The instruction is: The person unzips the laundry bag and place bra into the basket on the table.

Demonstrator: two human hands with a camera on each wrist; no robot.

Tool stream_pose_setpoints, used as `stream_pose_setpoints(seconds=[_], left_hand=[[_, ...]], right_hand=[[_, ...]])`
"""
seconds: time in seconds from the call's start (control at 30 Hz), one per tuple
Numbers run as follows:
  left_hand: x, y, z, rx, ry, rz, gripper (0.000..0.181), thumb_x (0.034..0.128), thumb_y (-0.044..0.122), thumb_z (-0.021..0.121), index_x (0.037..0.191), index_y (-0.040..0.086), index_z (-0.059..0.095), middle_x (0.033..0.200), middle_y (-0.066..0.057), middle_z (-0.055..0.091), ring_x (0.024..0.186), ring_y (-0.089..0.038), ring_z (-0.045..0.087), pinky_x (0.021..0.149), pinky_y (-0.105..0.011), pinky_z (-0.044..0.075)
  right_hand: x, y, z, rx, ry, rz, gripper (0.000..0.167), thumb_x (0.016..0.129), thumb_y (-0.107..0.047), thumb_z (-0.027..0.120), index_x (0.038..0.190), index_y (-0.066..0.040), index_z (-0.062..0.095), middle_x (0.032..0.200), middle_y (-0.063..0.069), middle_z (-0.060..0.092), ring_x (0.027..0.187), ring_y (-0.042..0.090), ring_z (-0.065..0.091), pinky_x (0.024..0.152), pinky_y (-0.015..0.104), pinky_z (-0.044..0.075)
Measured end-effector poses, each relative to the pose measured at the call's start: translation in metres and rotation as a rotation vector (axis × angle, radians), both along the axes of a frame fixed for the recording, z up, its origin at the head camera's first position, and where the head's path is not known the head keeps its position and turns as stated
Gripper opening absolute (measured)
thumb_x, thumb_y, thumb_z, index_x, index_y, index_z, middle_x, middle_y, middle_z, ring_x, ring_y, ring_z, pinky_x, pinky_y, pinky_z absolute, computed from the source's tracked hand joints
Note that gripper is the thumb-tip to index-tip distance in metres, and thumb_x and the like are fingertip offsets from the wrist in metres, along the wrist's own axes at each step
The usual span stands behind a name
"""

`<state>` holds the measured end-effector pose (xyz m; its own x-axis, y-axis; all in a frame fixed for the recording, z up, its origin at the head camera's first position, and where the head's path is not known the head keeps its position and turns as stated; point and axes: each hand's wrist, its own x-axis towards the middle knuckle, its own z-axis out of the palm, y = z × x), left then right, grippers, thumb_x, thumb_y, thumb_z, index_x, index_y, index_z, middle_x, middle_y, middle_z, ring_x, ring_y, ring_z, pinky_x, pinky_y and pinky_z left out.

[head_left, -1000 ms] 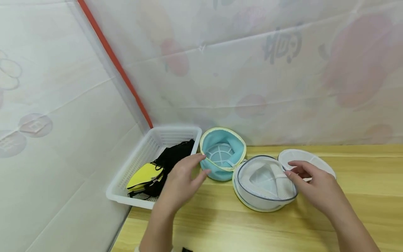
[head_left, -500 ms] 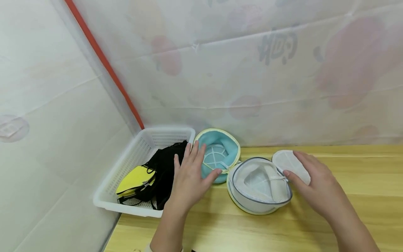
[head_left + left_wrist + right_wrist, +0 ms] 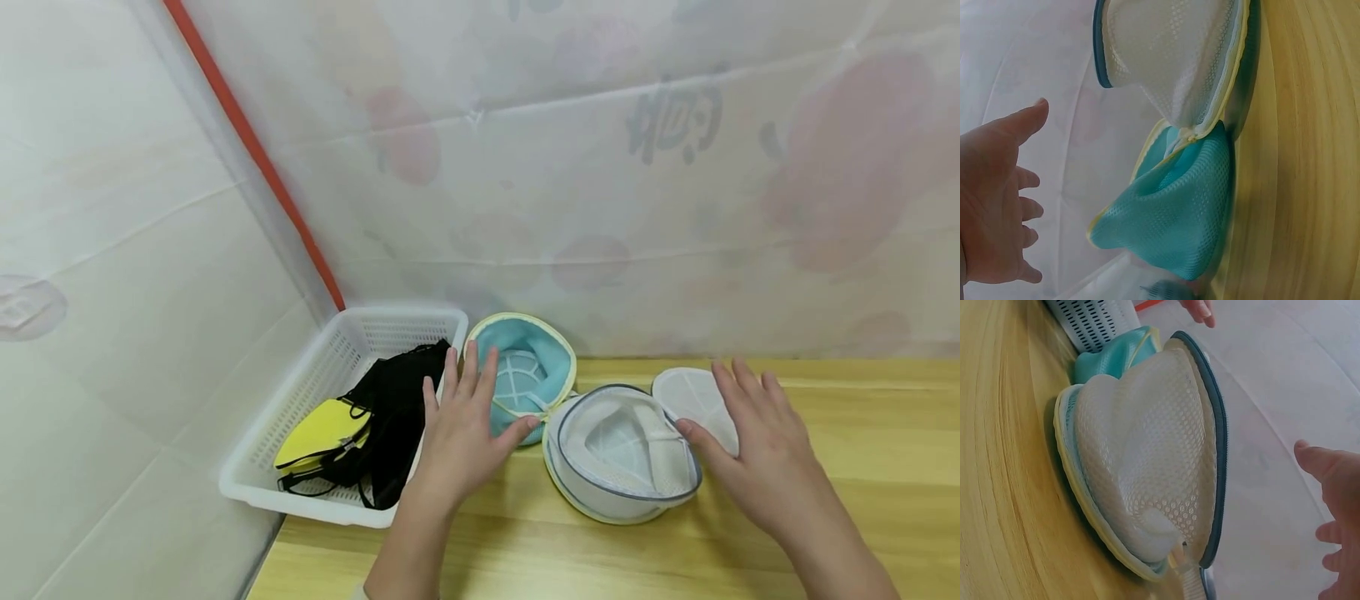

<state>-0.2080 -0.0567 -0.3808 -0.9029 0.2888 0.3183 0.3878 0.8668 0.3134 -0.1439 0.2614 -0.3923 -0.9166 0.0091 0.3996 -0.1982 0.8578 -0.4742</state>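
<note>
A white mesh laundry bag (image 3: 611, 493) with a dark blue zip rim stands open-topped on the table, a yellow-edged teal flap (image 3: 1079, 481) under it. Behind it on the left is a teal mesh laundry bag (image 3: 553, 367) with yellow trim, its mouth showing an inner frame. My left hand (image 3: 461, 446), fingers spread, hovers in front of the teal bag; the left wrist view has a gap between them. Fingers extended, my right hand (image 3: 768, 454) is above the white bag's round lid (image 3: 684, 390), covering part of it. Neither hand holds anything.
A white perforated basket (image 3: 300, 506) stands at the left end of the table, with black strappy cloth (image 3: 401, 408) and a yellow piece (image 3: 318, 429) inside. The wooden table (image 3: 525, 550) meets a sheet-covered wall (image 3: 600, 308) behind the bags.
Both hands have lifted away from the bags and their fingers have straightened. My right fingers, bent near the white bag's rim before, now extend over the lid. The bags look unmoved.
</note>
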Motion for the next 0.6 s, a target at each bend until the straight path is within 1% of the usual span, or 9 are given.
stream_pose_setpoints(seconds=[0.17, 0.33, 0.47, 0.6], left_hand=[[0.0005, 0.0012, -0.0012, -0.002, -0.016, -0.009, 0.092, 0.0895, 0.070, 0.050, 0.160, 0.025, 0.010, 0.166, -0.007, 0.004, 0.152, -0.028, -0.009, 0.117, -0.066, 0.004], [0.0008, 0.0015, -0.0008, 0.007, -0.007, -0.009, 0.092, 0.0893, 0.069, 0.052, 0.159, 0.024, 0.012, 0.166, -0.006, 0.005, 0.152, -0.028, -0.008, 0.119, -0.064, 0.003], [0.0010, 0.0017, -0.0008, -0.001, -0.008, -0.001, 0.093, 0.0893, 0.069, 0.052, 0.159, 0.023, 0.013, 0.166, -0.006, 0.004, 0.152, -0.028, -0.008, 0.118, -0.065, 0.003], [0.0009, 0.0024, -0.0005, -0.031, -0.006, 0.023, 0.092, 0.0896, 0.071, 0.048, 0.159, 0.024, 0.011, 0.166, -0.006, 0.002, 0.152, -0.027, -0.012, 0.117, -0.067, 0.003]], right_hand=[[-0.0002, 0.0000, -0.0048, -0.010, 0.000, 0.003, 0.080, 0.098, -0.037, 0.059, 0.158, -0.007, 0.016, 0.160, 0.029, 0.010, 0.148, 0.049, -0.007, 0.117, 0.062, -0.010], [-0.0031, -0.0015, -0.0063, -0.012, 0.008, 0.015, 0.081, 0.097, -0.037, 0.060, 0.157, -0.005, 0.016, 0.160, 0.030, 0.011, 0.147, 0.050, -0.006, 0.116, 0.064, -0.009], [-0.0027, -0.0034, -0.0057, 0.002, 0.016, 0.000, 0.082, 0.096, -0.037, 0.061, 0.157, -0.005, 0.017, 0.160, 0.030, 0.011, 0.146, 0.053, -0.006, 0.113, 0.071, -0.007], [-0.0015, -0.0052, -0.0010, 0.044, 0.040, -0.049, 0.081, 0.095, -0.041, 0.061, 0.156, -0.004, 0.021, 0.159, 0.030, 0.014, 0.146, 0.054, -0.003, 0.106, 0.079, -0.002]])
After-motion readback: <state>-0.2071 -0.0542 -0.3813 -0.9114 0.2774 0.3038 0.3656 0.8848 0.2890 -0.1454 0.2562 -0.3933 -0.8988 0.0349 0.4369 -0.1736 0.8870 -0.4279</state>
